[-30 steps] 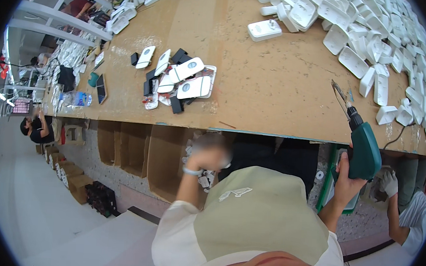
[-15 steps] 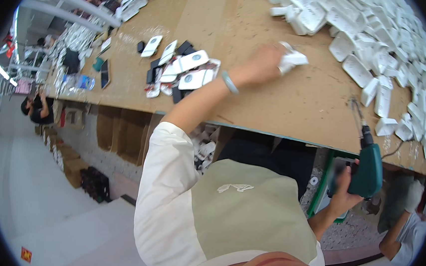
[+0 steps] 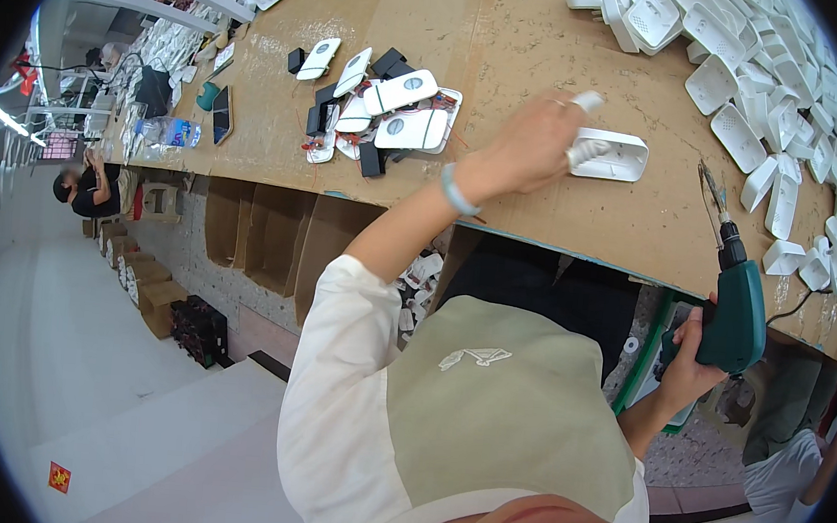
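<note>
My left hand (image 3: 536, 143), reaching across the table, has white coverings on two fingertips, held apart. One fingertip reaches over the left end of a white plastic shell (image 3: 625, 160), which lies flat with its hollow side up. Another points away, beyond the shell's far edge. At the right, below the table's front edge, my right hand (image 3: 691, 370) wraps the grip of a green soldering gun (image 3: 737, 316). Its thin metal tip points up over the cardboard-covered tabletop.
A heap of white shells (image 3: 728, 79) covers the far right. Left of my forearm lies a pile of white oval covers (image 3: 402, 91) with black blocks and wires. Farther left are a phone (image 3: 222, 114) and a plastic bottle (image 3: 167, 132). Other people sit at the sides.
The white shell, tilted and blurred at my left hand before, now rests flat on the table. That hand's fingers have spread. My right hand still holds the soldering gun.
</note>
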Demonstrator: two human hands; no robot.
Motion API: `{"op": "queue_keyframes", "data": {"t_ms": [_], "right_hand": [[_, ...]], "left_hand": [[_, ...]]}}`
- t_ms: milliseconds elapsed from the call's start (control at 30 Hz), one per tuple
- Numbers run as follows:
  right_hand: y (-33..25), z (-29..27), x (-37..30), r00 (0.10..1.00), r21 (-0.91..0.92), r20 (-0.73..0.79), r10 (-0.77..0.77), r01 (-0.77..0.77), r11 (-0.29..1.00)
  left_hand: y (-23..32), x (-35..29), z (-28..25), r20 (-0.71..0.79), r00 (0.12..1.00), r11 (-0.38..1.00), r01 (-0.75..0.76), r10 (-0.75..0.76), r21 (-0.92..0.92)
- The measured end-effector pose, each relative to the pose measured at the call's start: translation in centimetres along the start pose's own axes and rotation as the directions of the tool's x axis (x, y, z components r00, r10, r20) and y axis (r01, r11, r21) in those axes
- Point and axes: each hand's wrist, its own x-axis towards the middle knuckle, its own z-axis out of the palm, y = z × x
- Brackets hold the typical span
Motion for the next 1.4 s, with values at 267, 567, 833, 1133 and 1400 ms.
{"op": "queue_keyframes", "data": {"t_ms": [267, 567, 833, 1133, 1400], "right_hand": [[0.3, -0.5, 0.9, 1.000, -0.033, 0.015, 0.009, -0.008, 0.999], [-0.3, 0.7, -0.1, 1.000, 0.014, -0.005, 0.021, -0.021, 1.000], [-0.1, -0.7, -0.4, 0.998, -0.014, -0.038, 0.041, -0.041, 0.999], [-0.1, -0.4, -0.3, 0.999, -0.016, -0.009, 0.031, -0.032, 0.999], [-0.2, -0.3, -0.4, 0.999, -0.002, 0.010, 0.044, -0.044, 0.999]], "left_hand": [[-4.1, -10.5, -11.2, -0.077, 0.988, 0.889, 0.153, -0.132, 0.433], [-4.6, -4.6, -8.8, -0.037, 0.640, 0.426, 0.467, -0.768, -0.775], [-2.5, -4.8, -5.8, -0.214, 0.920, 0.873, 0.382, -0.328, 0.303], [-2.5, -3.9, -7.4, 0.069, 0.989, 0.991, 0.129, -0.131, 0.032], [-3.3, -2.9, -7.0, 0.214, 0.977, 0.967, -0.044, -0.011, 0.251]]}}
